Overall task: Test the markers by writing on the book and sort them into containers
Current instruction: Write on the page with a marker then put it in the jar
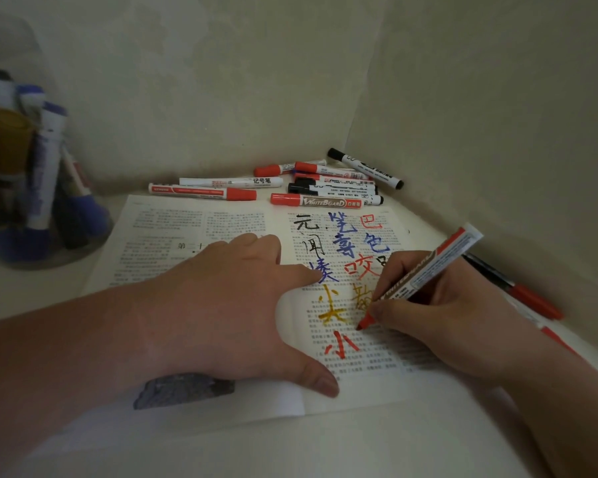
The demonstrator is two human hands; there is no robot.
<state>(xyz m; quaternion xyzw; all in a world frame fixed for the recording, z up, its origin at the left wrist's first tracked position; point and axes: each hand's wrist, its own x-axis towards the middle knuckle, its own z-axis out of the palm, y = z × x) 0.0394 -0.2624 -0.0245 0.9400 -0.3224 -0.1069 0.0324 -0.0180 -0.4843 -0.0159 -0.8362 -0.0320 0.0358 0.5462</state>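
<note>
- One red marker [418, 274] is pinched near its tip by the right hand [456, 305], fingers curled round the barrel. The uncapped red nib touches the right-hand page of the open book [187, 243], and the barrel slants up to the right. A brown band of white lettering runs along it, too tilted to read surely.
- Just below the nib is a red handwritten "小" [340, 345]. Above it come yellow characters, a red "咬", a blue "色", a red "巴" and a black "元" at the top.
- The left hand [228, 305] lies flat on the book with fingers spread straight, pressing the pages down. Its forefinger reaches toward the blue writing.
- Beyond the book's far edge lies a loose pile of markers [332, 181] with red and black caps.
- Nearest the book in that pile, a red one reads "WHITEBOARD" [316, 201].
- A white marker to the pile's left reads "记号笔" [232, 182].
- A red-capped pen [518, 288] lies to the right of the book, behind the writing hand.
- At far left a clear container [83, 232], blurred, holds upright markers, mostly blue-capped, with one yellowish.
</note>
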